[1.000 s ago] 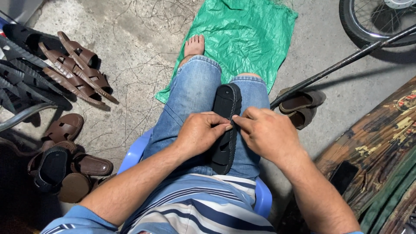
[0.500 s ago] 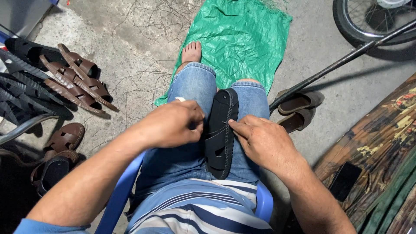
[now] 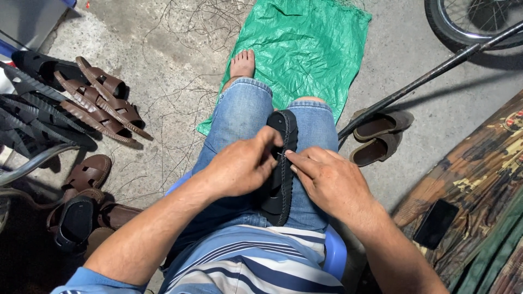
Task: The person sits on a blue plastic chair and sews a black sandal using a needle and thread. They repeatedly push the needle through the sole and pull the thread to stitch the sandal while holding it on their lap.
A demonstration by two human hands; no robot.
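stitching the edge of a black sandal [image 3: 281, 163] on the lap

left hand [image 3: 239, 166] pinched on the sandal's rim, right hand [image 3: 327, 182] fingertips together beside it; best keeping pulls short and the sandal braced between the knees.

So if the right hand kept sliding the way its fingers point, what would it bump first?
Probably the black sandal on the lap: the right hand points left at it, fingertips seemingly touching its edge already. Just beyond are the left hand's fingers.

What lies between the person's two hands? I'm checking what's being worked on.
In the head view, a black sandal stands on edge between the left hand and right hand.
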